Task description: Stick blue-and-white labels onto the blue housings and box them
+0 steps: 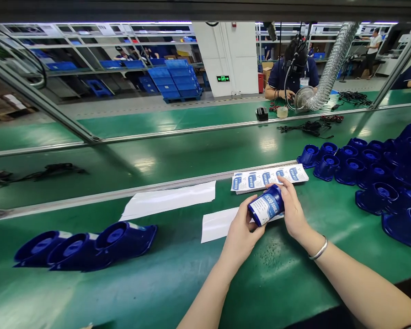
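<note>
Between my two hands is a dark blue plastic housing (pixel 276 194) with a blue-and-white printed label (pixel 265 208) on the side facing me. My left hand (pixel 241 228) grips its left end, thumb below and fingers above. On the opposite end my right hand (pixel 292 208) closes round it, a metal bracelet on that wrist. Beneath lies a white backing sheet (pixel 215 226), partly covered by my hands. Just behind, a stack of label sheets (pixel 260 179) rests on the green bench. Three labelled blue housings (pixel 118 237) lie tilted in a row at the left.
Many more blue housings (pixel 378 171) crowd the right side. White paper strips (pixel 171 198) lie along a metal rail. Black cables (pixel 310 129) sit beyond it. Across the bench a co-worker (pixel 308 73) works beside a silver duct hose (pixel 335 68). A metal post (pixel 44 98) slants at left.
</note>
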### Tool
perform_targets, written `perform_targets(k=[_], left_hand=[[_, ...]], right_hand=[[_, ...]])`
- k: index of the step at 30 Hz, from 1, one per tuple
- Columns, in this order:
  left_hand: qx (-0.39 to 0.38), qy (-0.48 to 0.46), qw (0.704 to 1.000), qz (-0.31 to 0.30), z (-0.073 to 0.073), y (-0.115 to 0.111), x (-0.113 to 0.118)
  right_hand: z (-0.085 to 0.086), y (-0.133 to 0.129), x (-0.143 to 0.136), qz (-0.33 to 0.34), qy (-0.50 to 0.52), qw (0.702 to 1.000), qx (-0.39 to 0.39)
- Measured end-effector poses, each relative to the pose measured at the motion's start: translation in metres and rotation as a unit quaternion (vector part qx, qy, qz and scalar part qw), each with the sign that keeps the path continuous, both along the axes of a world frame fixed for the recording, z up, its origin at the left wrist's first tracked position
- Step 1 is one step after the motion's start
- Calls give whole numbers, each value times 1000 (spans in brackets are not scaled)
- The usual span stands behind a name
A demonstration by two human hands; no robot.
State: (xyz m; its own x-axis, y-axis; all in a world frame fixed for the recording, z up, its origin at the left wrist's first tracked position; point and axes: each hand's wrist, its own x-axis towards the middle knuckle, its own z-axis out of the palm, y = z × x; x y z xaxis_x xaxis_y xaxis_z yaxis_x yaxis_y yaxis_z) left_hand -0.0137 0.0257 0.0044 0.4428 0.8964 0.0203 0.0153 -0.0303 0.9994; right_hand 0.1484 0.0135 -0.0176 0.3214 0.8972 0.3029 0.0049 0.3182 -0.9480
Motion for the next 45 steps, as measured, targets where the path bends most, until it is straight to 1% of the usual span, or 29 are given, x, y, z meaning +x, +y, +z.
perform_targets(k=[2, 5, 6, 8, 10, 12, 16, 18, 20, 22, 24, 26, 28, 31, 33, 35, 37, 40, 43, 45], left_hand=[[14, 16, 1000, -3, 0, 0, -1], [-8, -12, 1000, -7, 2, -2, -1], [-15, -19, 1000, 4, 3, -3, -1], [-13, -5, 999, 52, 3, -4, 0], [6, 36, 994, 100, 1, -4, 2], [39, 77, 989, 123, -2, -4, 2], [117, 117, 979, 121, -6, -2, 2], [120, 115, 981, 105, -6, 0, 0], [105, 106, 985, 83, -6, 2, -1], [96, 95, 988, 70, -6, 1, -3], [110, 82, 987, 82, -6, -2, -4], [148, 74, 980, 109, -7, -7, -4], [198, 73, 966, 146, -7, -9, -3], [262, 97, 939, 201, -3, -5, -6], [286, 123, 920, 237, 2, 1, -13], [292, 152, 901, 281, 6, 7, -26], [281, 190, 874, 347, 9, 11, -45], [257, 244, 828, 435, 10, 15, -81], [238, 298, 790, 480, 7, 18, -119], [223, 341, 764, 500, 3, 20, -139]], right_hand=[[1, 0, -1, -1, 8, 1000, -4], [3, -3, -5, -8, -13, 1000, 4], [3, -5, -7, -8, -26, 1000, 13], [4, -8, -12, -3, -52, 998, 38], [4, -11, -17, 2, -75, 996, 53], [5, -13, -19, 1, -81, 995, 52], [4, -11, -16, -4, -41, 999, 29], [2, -8, -14, -4, -20, 1000, 6], [-2, -5, -13, -9, -5, 1000, -13], [-8, -3, -12, -15, 3, 1000, -17], [-14, -2, -12, -16, 7, 1000, -15], [-19, -3, -10, -10, 10, 1000, -15], [-24, -3, -6, -6, 4, 1000, -18], [-28, -1, 2, -2, -27, 1000, -1], [-30, 2, 7, -20, -70, 997, 25], [-30, 4, 10, -46, -125, 990, 48], [-31, 5, 12, -62, -169, 982, 61], [-33, 9, 12, -68, -210, 973, 71], [-36, 12, 11, -66, -241, 965, 79], [-39, 14, 10, -66, -273, 956, 84]])
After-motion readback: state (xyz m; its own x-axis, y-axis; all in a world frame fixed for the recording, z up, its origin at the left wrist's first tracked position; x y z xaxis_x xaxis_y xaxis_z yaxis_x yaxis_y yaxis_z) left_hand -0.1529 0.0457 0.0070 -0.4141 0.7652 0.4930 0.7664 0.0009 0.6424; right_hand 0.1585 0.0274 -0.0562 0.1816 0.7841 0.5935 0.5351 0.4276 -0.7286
